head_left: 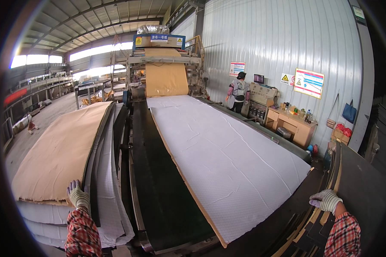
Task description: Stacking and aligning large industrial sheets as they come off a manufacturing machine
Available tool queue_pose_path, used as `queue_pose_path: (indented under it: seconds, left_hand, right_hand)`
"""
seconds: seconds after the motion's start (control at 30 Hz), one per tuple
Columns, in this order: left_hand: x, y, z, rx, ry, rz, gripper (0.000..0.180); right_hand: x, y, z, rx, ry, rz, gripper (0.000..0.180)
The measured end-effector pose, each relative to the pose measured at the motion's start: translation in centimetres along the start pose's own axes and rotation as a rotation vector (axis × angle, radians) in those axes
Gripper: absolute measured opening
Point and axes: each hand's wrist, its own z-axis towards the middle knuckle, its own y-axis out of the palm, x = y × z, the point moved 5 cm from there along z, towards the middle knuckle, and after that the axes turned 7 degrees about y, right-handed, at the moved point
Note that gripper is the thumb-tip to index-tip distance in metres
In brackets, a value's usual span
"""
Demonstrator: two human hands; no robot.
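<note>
Plaid-sleeved forearms come up from the lower edge, each ending in a knitted work glove. Ahead of them, by far the largest thing, a white quilted sheet lies flat on a tan board, running lengthwise along a black conveyor bed toward a tall machine at the far end, where a tan sheet hangs down. Left of the conveyor stands a stack of sheets, tan on top, with dark and white layers showing at its near edge. On the right, dark boards lean upright beside the conveyor's corner. The left hand rests on the near right corner of the tan top sheet, fingers curled over its edge in a closed grip on that sheet. The right hand lies on the top edge of the leaning dark boards, fingers bent over it; whether its grip is closed on a board I cannot tell. Far off by the corrugated wall, another person stands at a wooden desk.
</note>
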Motion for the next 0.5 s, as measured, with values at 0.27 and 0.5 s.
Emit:
queue_pose_path:
  seconds: [0.27,0.5]
  left_hand:
    - [-0.07,0.03,0.03,-0.009,-0.002,0.009,0.052]
    - [-0.33,0.41,0.02,0.01,0.003,0.009,0.053]
  right_hand:
    - [-0.37,-0.29,-0.11,-0.011,0.009,-0.028,0.048]
    - [-0.34,-0.31,-0.21,0.01,-0.008,-0.014,0.046]
